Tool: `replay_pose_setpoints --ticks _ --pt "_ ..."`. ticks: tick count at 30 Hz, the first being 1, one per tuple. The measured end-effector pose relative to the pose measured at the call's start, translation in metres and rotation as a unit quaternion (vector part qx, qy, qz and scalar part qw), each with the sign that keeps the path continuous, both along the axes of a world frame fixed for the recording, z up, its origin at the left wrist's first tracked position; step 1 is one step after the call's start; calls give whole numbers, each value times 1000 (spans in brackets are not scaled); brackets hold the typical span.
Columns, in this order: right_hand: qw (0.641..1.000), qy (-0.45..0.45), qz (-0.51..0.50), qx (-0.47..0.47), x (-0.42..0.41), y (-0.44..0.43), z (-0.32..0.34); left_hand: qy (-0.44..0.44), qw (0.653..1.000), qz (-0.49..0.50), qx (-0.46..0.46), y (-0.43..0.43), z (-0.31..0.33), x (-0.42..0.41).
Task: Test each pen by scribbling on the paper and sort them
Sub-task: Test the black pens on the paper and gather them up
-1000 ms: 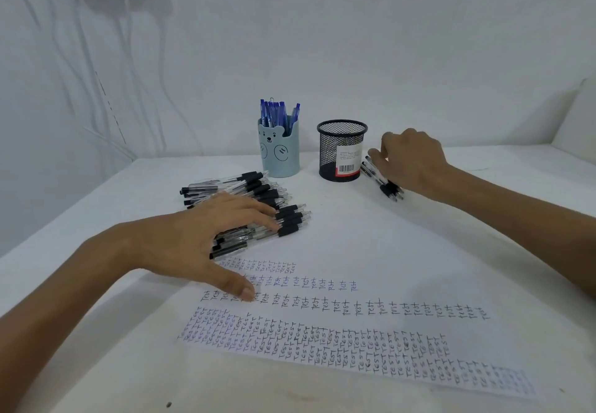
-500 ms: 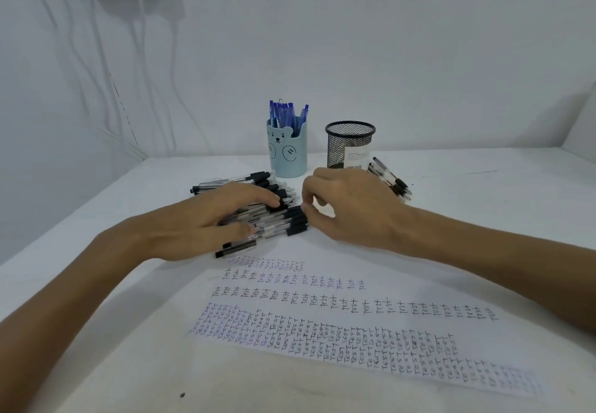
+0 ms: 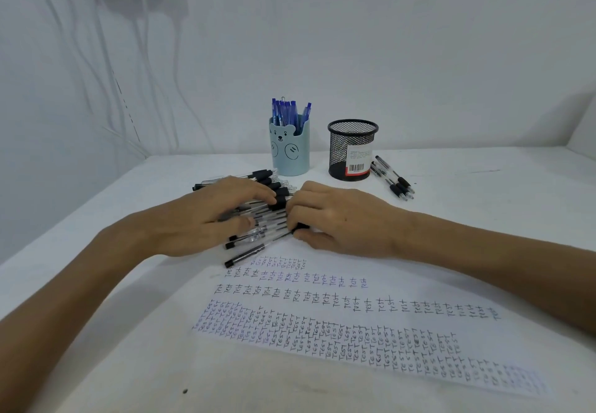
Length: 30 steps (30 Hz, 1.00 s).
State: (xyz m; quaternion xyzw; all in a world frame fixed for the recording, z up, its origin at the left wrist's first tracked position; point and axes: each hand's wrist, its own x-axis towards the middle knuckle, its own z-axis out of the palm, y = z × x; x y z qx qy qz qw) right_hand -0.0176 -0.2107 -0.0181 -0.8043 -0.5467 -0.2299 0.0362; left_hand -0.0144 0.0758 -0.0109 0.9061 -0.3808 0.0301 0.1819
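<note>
Resting flat on the pen pile [image 3: 271, 215] with left hand [image 3: 206, 219] (fingers nearly straight); pinching one black pen [image 3: 264, 246] with right hand [image 3: 338, 222].

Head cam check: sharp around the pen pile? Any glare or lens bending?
Head view: soft even light, no glare, faint shadows under both forearms; the pen pile is slightly soft between the left hand and right hand; the paper reads clearly mid-sheet but blurs at its lower right end; the wide lens stretches the table toward the corners.

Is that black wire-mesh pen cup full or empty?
Empty, it seems: nothing rises above the black wire-mesh pen cup, and its mesh shows nothing inside.
</note>
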Motion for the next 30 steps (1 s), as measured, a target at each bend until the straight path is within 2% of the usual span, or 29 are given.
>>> replay_pose_setpoints --ticks 4,8,10,13,17,22,27,30 --pt "999 34 2 -8 -3 -6 11 4 1000 15 -1 0 1 1" --pt "998 -50 10 -44 -3 -7 13 16 999 26 -13 0 1 -1" --pt "999 -40 -5 -13 -5 -6 13 14 1000 23 -14 -2 3 -4" --pt "999 25 -22 40 -8 -7 17 13 1000 16 -2 -3 5 -6" --pt "992 71 -87 54 -16 -7 21 2 1000 11 29 -5 6 -9" --pt "981 117 -71 138 -13 -7 18 6 998 5 63 -14 15 -25" --pt "977 126 -96 143 -8 -10 18 28 996 -6 79 -22 19 -32" --pt "954 138 -105 243 -8 -9 13 33 994 -20 105 -27 20 -34"
